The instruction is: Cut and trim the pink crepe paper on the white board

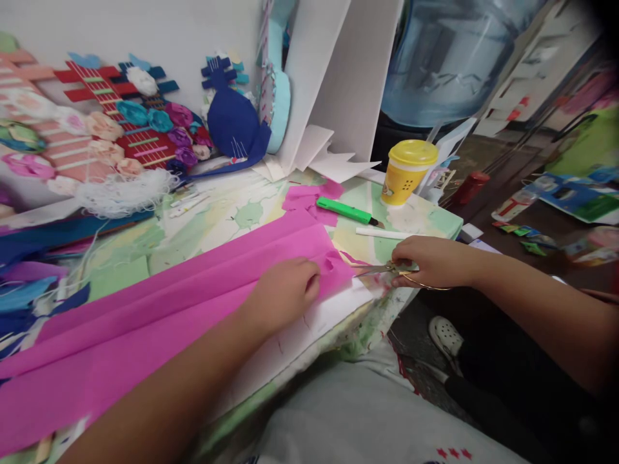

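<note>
A long sheet of magenta paper (159, 322) lies across the table, its right end folded and crumpled. My left hand (287, 290) is on this paper near the right end, fingers curled in and closed; whether it pinches the paper is hidden. At the table's right corner my right hand (428, 261) is closed round the handles of metal scissors (374, 269). Their blades point left and meet the paper's crumpled end. White paper (333, 312) lies beneath the magenta sheet. Torn magenta scraps (309, 200) rest just behind.
A green cutter (344, 211) and a white strip (382, 233) lie behind the scissors. A yellow cup (409, 171) stands at the back right, near a large water bottle (449, 58). Paper guitars with flowers (130, 122) lean at the back left.
</note>
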Motion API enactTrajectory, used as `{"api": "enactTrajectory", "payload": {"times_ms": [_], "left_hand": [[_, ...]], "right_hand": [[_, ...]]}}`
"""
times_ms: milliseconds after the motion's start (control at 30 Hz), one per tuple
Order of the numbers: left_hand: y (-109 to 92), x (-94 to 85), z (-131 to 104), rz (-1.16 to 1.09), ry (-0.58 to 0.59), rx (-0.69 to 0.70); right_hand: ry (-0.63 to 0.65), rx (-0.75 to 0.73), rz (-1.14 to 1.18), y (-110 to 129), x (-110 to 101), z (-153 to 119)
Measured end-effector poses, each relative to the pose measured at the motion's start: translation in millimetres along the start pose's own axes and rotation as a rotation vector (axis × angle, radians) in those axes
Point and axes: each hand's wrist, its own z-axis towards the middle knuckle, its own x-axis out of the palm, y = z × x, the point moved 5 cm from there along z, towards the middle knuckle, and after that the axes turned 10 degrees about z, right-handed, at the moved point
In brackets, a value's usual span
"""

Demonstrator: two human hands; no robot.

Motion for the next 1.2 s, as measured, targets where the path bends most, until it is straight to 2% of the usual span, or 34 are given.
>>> {"api": "enactTrajectory", "payload": {"times_ms": [433, 633, 767, 833, 933, 1033, 1200], "left_hand": [[0, 0.7, -3, -0.053, -0.02, 0.018], [-1, 13.4, 4, 0.007, -0.031, 0.061], [-3, 21.4, 8, 0.07, -0.083, 0.099], [-8, 23.9, 7, 0.142, -0.138, 0.179], [-22, 29.3, 4, 0.248, -0.208, 0.392], [-29, 38.5, 5, 0.224, -0.135, 0.496], [-28, 48.1, 9, 0.154, 0.045, 0.5]], "right_hand": [[0.055, -0.07, 0.103, 7, 7, 5], [0.084, -0.091, 0.081, 13, 8, 7], [0.107, -0.121, 0.033, 18, 8, 8], [0.105, -0.123, 0.008, 18, 9, 8], [0.085, -0.125, -0.035, 19, 10, 9], [0.054, -0.153, -0.095, 21, 11, 8], [0.004, -0.188, -0.17, 26, 12, 4]]}}
